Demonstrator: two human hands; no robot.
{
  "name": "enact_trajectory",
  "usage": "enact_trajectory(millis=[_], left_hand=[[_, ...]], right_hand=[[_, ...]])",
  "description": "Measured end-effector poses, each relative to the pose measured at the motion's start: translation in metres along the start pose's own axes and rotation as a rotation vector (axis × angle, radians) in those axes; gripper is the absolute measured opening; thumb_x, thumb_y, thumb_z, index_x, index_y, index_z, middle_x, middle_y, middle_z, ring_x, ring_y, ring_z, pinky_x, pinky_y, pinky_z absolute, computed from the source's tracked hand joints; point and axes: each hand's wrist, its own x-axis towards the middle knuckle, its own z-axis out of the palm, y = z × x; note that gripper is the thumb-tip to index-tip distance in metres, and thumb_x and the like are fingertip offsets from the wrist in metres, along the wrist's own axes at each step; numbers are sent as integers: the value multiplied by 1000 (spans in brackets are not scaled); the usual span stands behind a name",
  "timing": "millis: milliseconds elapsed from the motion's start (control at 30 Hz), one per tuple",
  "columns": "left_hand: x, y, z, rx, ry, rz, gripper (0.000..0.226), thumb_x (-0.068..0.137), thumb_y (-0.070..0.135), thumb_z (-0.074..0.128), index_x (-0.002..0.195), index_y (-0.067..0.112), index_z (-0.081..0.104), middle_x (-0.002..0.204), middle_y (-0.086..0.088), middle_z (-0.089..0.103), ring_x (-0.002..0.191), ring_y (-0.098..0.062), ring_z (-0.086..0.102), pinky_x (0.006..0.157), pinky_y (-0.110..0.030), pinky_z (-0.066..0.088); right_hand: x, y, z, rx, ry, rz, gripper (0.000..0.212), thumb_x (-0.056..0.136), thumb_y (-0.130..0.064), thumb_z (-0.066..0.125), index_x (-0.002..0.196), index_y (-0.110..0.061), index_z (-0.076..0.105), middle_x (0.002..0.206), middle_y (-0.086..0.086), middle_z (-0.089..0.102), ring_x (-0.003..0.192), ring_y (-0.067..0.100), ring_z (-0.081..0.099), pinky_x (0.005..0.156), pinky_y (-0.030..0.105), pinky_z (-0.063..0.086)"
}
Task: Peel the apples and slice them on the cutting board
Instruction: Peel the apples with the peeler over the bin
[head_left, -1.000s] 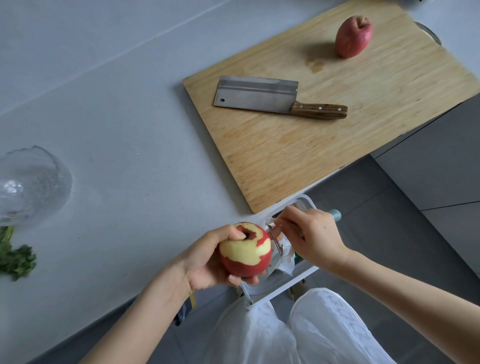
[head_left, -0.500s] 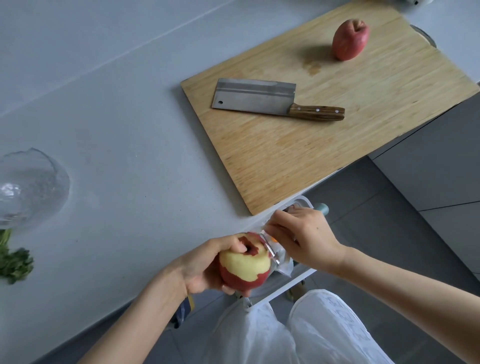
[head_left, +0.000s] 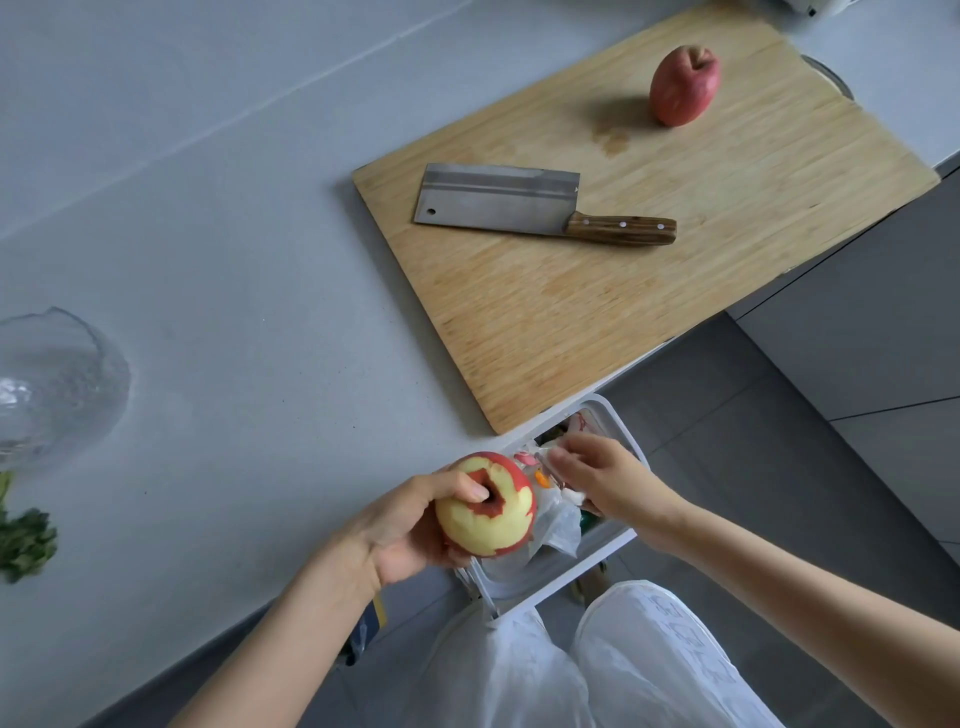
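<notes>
Right hand (head_left: 602, 483) now over floor bin (head_left: 623, 421)

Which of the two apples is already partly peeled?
The held apple in the left hand: pale flesh shows between red strips. The whole apple on the cutting board is fully red-skinned.

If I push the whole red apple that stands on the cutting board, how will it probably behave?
The whole apple is round and leans a little, so it would probably roll rather than slide on the flat cutting board. Its unpeeled skin looks smooth, so a loose grip might slip. It appears firm, not floppy.
</notes>
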Motion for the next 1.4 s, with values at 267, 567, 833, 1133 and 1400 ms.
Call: enact_trajectory(millis=[267, 567, 833, 1133, 1400], left_hand=[[1, -1, 2, 12, 12, -21, 42, 52, 19, 73, 94, 13, 73, 96, -16, 70, 87, -29, 66, 69, -41, 56], [-2, -4, 11, -123, -9, 98, 30, 72, 18, 61, 99, 10, 69, 95, -21, 68, 81, -30, 66, 71, -41, 53], [-8, -7, 0, -10, -71, 26, 41, 52, 18, 70, 91, 9, 70, 90, -21, 69, 74, -32, 66, 51, -34, 53], [-9, -10, -9, -45, -176, -66, 56, 49, 24, 71, 102, 7, 65, 98, -26, 63, 73, -41, 61, 46, -29, 50], [-8, -13, -12, -55, -312, -86, 68, 44, 24, 80, 107, 6, 64, 93, -23, 65, 68, -38, 64, 47, -28, 50]], right_hand=[[-2, -9, 6, -598, 449, -960, 29, 94, -28, 52, 75, -10, 64, 54, -4, 51, 49, 15, 43, 53, 21, 31], [-1, -29, 7, -846, 415, -1152, 18, 88, -19, 56, 77, -10, 66, 56, -2, 49, 50, 21, 41, 54, 28, 25], [-5, -22, 7, -585, 318, -1089, 36, 98, -28, 45, 79, -7, 68, 56, -2, 56, 49, 21, 49, 49, 36, 42], [4, -5, 9, -484, 342, -1058, 33, 97, -26, 48, 80, -5, 66, 58, -2, 56, 52, 16, 48, 52, 34, 43], [14, 17, 8, -542, 302, -1012, 28, 96, -27, 46, 81, -12, 65, 56, -3, 56, 49, 16, 48, 56, 22, 39]])
